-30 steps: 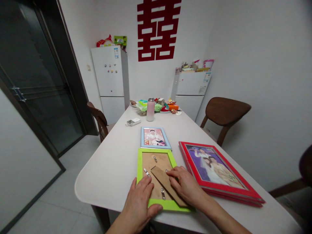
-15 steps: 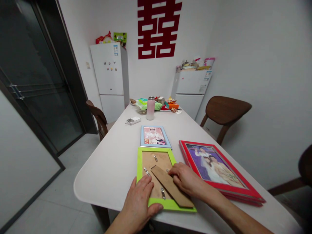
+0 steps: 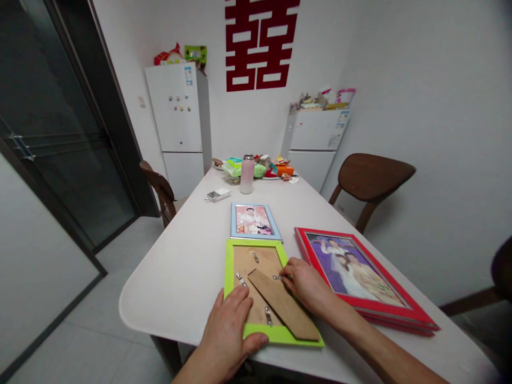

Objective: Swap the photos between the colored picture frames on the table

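Note:
A green picture frame (image 3: pixel 229 261) lies face down at the near side of the table, its brown backing board (image 3: pixel 244 256) up. Small metal turn clips (image 3: pixel 268 316) sit around the board, and a brown stand leg (image 3: pixel 282 304) slants across it. My left hand (image 3: pixel 228 322) rests spread on the frame's lower left, fingers flat near the left clip and thumb over the bottom edge. At the right side, my right hand (image 3: pixel 304 284) has its fingers pinched at the outer end of the right clip (image 3: pixel 277 277). Its fingertips are partly hidden.
Just beyond lies a blue picture frame (image 3: pixel 235 220) with its photo up. Red picture frames (image 3: pixel 404 295) are stacked at the right. A pink bottle (image 3: pixel 247 176), a small silver device (image 3: pixel 218 195) and a colourful heap of packages (image 3: pixel 232 168) occupy the far part of the white table (image 3: pixel 176 277).
My right hand's fingers have shifted slightly outward and up at the right clip, which now shows more and lies more sideways. The left hand stays put. The view tilts slightly down.

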Tool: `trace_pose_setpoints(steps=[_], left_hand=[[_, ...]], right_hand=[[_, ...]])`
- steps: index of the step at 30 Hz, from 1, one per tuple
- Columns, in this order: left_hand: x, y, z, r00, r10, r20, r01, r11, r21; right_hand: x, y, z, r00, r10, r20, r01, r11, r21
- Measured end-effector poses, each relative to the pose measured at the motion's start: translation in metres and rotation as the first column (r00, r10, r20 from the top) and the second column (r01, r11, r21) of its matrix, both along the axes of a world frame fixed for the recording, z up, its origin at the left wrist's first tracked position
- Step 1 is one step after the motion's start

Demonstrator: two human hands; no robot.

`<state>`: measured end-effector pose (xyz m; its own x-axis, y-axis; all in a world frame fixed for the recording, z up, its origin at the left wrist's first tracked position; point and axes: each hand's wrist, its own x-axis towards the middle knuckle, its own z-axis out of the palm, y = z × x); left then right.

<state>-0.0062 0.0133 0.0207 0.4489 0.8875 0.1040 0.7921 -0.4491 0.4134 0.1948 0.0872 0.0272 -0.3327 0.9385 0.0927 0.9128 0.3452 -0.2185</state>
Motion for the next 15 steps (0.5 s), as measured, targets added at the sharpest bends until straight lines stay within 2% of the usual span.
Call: trace_pose_setpoints(steps=[4, 8, 11, 15], left_hand=[[-0.0007, 0.0003, -0.0030, 1.000, 0.007, 0.001, -0.007, 1.000, 0.004], [-0.0011, 0.0009, -0.0050, 1.000, -0.007, 0.004, 0.007, 1.000, 0.023], [-0.0002, 0.0008, -0.0026, 1.000, -0.006, -0.002, 0.006, 1.000, 0.020], [0.0017, -0.0001, 0.0034, 1.000, 0.004, -0.022, -0.004, 1.000, -0.021]], right_hand=[[0.0007, -0.0021, -0.0058, 1.000, 0.018, -0.008, -0.018, 0.999, 0.044], [0.0010, -0.0001, -0.0107, 0.998, -0.028, -0.051, 0.031, 0.998, 0.058], [-0.0006, 0.0025, -0.0098, 0.998, -0.049, -0.048, 0.051, 0.997, 0.052], [-0.0006, -0.0001, -0.0046, 1.000, 0.005, -0.026, -0.004, 0.999, 0.037]])
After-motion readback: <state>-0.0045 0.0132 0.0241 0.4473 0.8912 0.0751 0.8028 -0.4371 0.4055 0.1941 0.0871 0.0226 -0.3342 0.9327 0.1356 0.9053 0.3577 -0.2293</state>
